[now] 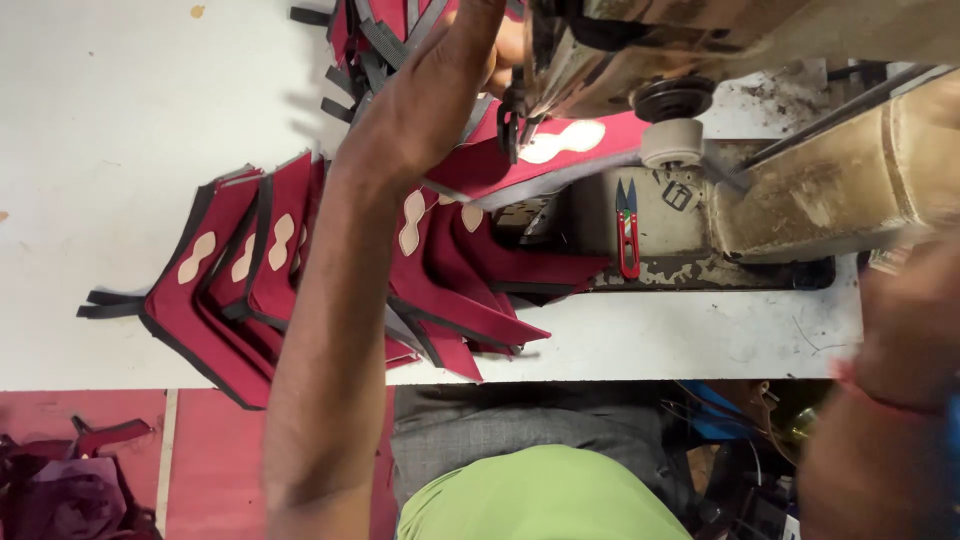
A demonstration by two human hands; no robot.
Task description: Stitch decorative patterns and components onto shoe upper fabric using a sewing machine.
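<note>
Stack of maroon fabric pieces (225, 290) with cream patches fans across the tabletop (110, 120) toward its near edge. Your left hand (440, 90) presses one maroon piece (560, 150) flat at the sewing machine (720, 40) needle; fingers hidden, grip unclear. Fabric looks light, limp; pinch near the bound edge. Red thread snips (627, 235) lie beside. Your right hand (905, 330) is blurred; can't tell its state.

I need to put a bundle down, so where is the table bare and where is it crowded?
Bare white table lies beyond the fanned maroon pieces, and a strip runs in front of the sewing machine. Crowded: under the left hand at the needle, and around the red snips.
</note>
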